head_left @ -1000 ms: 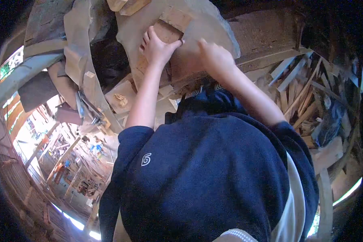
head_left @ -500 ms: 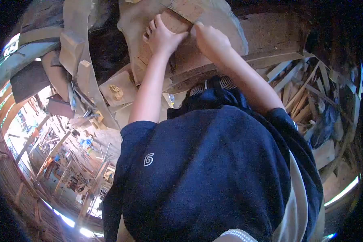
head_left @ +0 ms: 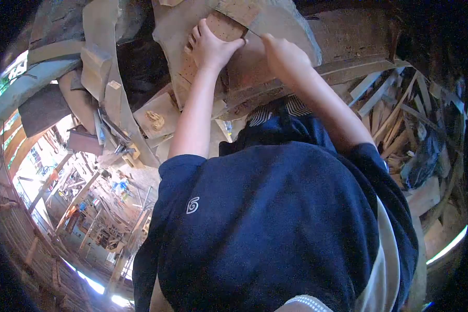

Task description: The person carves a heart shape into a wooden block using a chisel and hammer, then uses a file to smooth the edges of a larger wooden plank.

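Below both hands, filling most of the view: navy shirt (head_left: 275, 223). Under the hands and reaching beyond them: pale slab (head_left: 291, 26), broad and rounded. Well off to the right of the right hand: heap of offcuts (head_left: 395, 119), loosely piled. Down and left of the left hand: flat board (head_left: 164, 104) bearing a small carving (head_left: 155, 120). On the slab, under the left hand: brown block (head_left: 226, 25), surface dotted, far end showing past the fingers. Left hand (head_left: 210, 49): spread flat, palm down, pressing on the block, thumb pointing toward the right hand. Right hand (head_left: 286, 57): just beside the block, over the slab, back turned to the view; cannot tell whether closed on anything.
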### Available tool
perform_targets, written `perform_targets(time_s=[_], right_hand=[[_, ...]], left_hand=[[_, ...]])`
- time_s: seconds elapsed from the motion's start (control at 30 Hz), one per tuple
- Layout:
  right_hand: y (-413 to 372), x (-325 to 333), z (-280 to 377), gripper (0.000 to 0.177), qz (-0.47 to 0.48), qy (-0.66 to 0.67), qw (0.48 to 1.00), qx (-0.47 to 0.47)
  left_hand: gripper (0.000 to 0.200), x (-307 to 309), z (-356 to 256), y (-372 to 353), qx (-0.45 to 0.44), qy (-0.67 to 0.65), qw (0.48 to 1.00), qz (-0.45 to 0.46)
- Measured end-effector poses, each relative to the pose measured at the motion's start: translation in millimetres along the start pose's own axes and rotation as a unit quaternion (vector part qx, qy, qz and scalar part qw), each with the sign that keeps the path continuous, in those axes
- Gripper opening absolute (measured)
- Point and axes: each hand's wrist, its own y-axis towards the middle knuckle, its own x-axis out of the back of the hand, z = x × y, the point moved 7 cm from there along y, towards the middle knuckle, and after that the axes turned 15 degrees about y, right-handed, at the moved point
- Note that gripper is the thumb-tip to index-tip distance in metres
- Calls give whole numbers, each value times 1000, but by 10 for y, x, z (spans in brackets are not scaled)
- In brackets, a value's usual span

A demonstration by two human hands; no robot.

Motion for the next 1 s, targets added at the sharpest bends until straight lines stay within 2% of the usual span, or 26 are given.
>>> perform_targets(time_s=[0.07, 0.13, 0.2, 0.3, 0.37, 0.4, 0.47, 0.5, 0.57, 0.7, 0.83, 0.87, 0.9, 0.93, 1.0], right_hand=[[-207, 110, -78, 19, -7, 26, 1000, -7], [-300, 122, -148, 23, 46, -30, 997, -58], [-157, 72, -120, 22, 33, -11, 999, -29], [185, -108, -66, 22, 12, -9, 1000, 10], [234, -151, -49, 19, 22, -8, 1000, -6], [156, -102, -21, 19, 27, -22, 999, 5], [-93, 29, -80, 20, 41, -8, 998, -50], [-183, 56, -42, 20, 46, -25, 998, -36], [-259, 100, -81, 24, 31, -56, 996, -59], [223, -53, 64, 24, 38, -68, 996, 32], [143, -83, 160, 26, 52, -86, 991, 88], [5, -21, 71, 22, 51, -53, 996, 42], [-107, 39, -11, 18, 49, -20, 999, -4], [-186, 58, 0, 18, 57, -35, 998, 8], [-274, 109, -39, 21, 29, -73, 997, -7]], left_hand=[[114, 24, -6, -27, 9, -45, 999, -5], [114, 23, -3, -10, 14, -34, 999, -16], [115, -20, 44, -18, 18, -25, 999, -22], [114, -53, 51, 18, 10, -84, 996, -26], [113, 8, 40, -15, 18, -12, 999, -25], [113, 60, 47, -32, 30, -23, 999, -32], [114, 126, 25, -67, 26, -26, 999, -12], [114, 164, 43, -74, 42, -38, 998, -22], [114, 162, 48, -76, 42, 4, 999, 0], [112, 150, 117, -97, 68, -32, 997, -10], [110, 162, 149, -134, 63, -39, 997, -10], [110, 149, 142, -136, 55, -35, 998, -7], [109, 177, 143, -147, 62, -15, 997, -46], [109, 202, 181, -146, 79, -25, 995, -52], [109, 140, 164, -156, 50, -54, 997, 2]])
